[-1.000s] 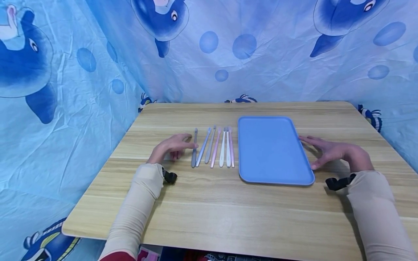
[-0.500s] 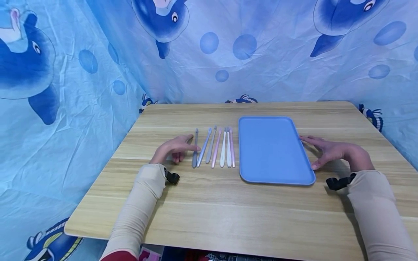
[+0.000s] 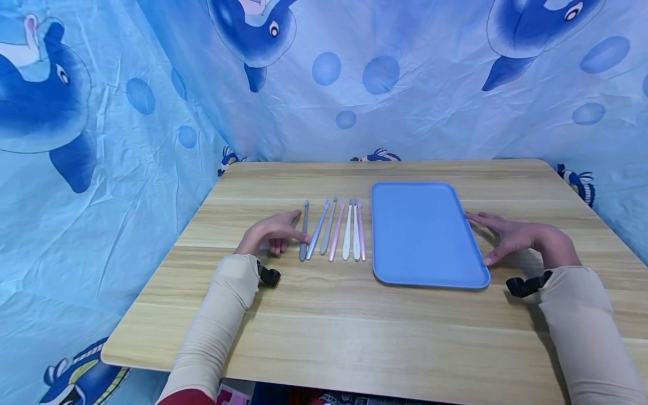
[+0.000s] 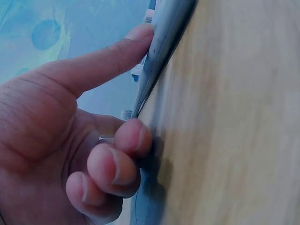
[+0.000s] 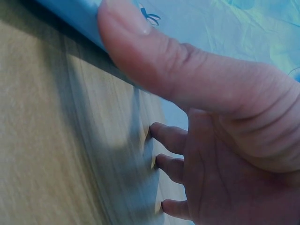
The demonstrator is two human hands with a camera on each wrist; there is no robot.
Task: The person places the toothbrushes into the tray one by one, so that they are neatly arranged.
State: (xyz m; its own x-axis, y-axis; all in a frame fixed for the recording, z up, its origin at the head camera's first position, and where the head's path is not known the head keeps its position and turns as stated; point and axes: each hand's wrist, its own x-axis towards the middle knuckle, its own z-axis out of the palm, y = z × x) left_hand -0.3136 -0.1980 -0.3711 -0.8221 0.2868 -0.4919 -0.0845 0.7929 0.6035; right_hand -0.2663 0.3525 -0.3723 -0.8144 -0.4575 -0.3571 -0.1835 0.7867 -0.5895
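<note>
Several toothbrushes lie in a loose row on the table, heads away from me. My left hand (image 3: pixel 270 232) is at the leftmost one, a dark grey toothbrush (image 3: pixel 303 251). Its straight thumb lies across that handle (image 4: pixel 171 28), while the other fingers (image 4: pixel 112 164) are loosely bent beside it. A blue toothbrush (image 3: pixel 318 228) comes just to the right, followed by grey, pink and white ones. My right hand (image 3: pixel 521 236) is spread at the right edge of a blue tray (image 3: pixel 425 233), thumb at the rim (image 5: pixel 79 23) and several fingertips down toward the table.
The tray stands right of the toothbrushes on a wood-grain table (image 3: pixel 324 332). A blue curtain (image 3: pixel 430 112) with cartoon whales hangs behind the table and along its left side. Black wrist cameras sit on both cuffs.
My left hand has shifted slightly right and toward me, its thumb sliding lower along the grey toothbrush. The right hand and tray stay in place; the view drifts a little.
</note>
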